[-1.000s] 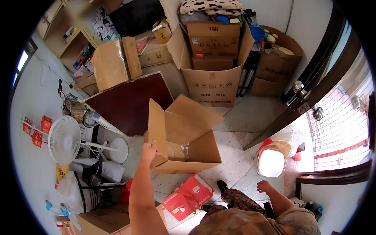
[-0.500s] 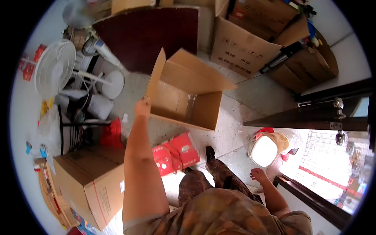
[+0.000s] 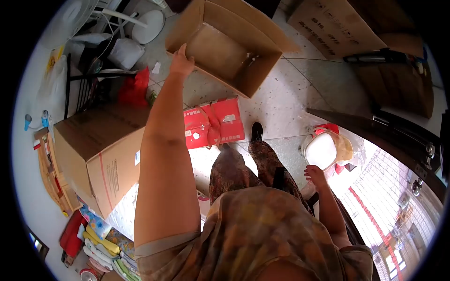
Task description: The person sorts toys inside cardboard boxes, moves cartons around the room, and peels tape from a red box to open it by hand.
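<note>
An open cardboard box [image 3: 225,51] stands on the floor ahead of me, its inside showing a bare brown bottom with small white bits near one corner. At its near left corner my left hand [image 3: 182,62] is closed over the edge. My right hand [image 3: 315,174] hangs low at my side, fingers apart and holding nothing. Nearest to it is a white-lidded bin [image 3: 320,151] with a plastic bag around it. On the floor before my feet lies a red carton [image 3: 225,124] with a strap across it.
A closed big cardboard box [image 3: 110,168] stands at left, near a black rack [image 3: 77,89] with a red bag [image 3: 134,88]. A white fan base [image 3: 148,26] is behind. Another carton [image 3: 333,28] stands at far right, beside a dark door [image 3: 370,129]. Folded cloths [image 3: 105,248] lie at lower left.
My view has tilted downward, so the floor things sit higher in the picture. My left hand still grips the box's near left edge, and its left flap no longer stands up beside the hand.
</note>
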Tool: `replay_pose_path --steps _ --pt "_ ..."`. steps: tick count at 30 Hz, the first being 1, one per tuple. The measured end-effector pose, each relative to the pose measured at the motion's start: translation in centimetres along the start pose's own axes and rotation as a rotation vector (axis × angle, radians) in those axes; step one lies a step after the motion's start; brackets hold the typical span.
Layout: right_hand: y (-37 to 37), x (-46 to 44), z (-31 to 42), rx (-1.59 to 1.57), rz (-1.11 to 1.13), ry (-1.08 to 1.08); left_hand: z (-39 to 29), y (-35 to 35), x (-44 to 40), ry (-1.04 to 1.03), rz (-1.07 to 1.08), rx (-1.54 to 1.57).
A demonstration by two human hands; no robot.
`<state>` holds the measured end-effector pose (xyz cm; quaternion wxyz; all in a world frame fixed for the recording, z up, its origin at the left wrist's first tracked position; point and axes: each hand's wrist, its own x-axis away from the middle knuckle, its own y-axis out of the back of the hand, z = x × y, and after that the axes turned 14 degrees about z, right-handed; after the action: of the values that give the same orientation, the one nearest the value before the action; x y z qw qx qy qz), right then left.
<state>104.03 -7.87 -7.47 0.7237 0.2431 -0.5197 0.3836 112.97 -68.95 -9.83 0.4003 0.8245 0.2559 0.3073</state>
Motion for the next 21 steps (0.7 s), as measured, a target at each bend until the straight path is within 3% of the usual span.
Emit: replay_pose_path --steps 7,12,14,16,18,21 --pt "-0.1 -0.8 1.8 0.063 -0.007 0.007 4.3 -1.7 8.9 0.177 0.187 0.036" --pt "-0.5 -1.2 3.0 0.106 0.011 0.005 9.0 -5.9 20.7 0.267 0.343 0.096" --pt "-1.0 -1.4 3.9 0.148 0.016 0.012 8.8 -5.6 25.6 0.275 0.531 0.092" --pt "-1.3 -1.5 4.1 0.16 0.029 0.025 13.1 -9.6 30.4 0.44 0.538 0.166" --pt "-1.7 -1.7 4.3 0.198 0.035 0.035 16.8 -12.4 34.9 0.377 0.574 0.253" --pt "-2.7 -1.6 4.4 0.196 0.028 0.059 13.5 -9.9 37.7 0.577 0.506 0.546"
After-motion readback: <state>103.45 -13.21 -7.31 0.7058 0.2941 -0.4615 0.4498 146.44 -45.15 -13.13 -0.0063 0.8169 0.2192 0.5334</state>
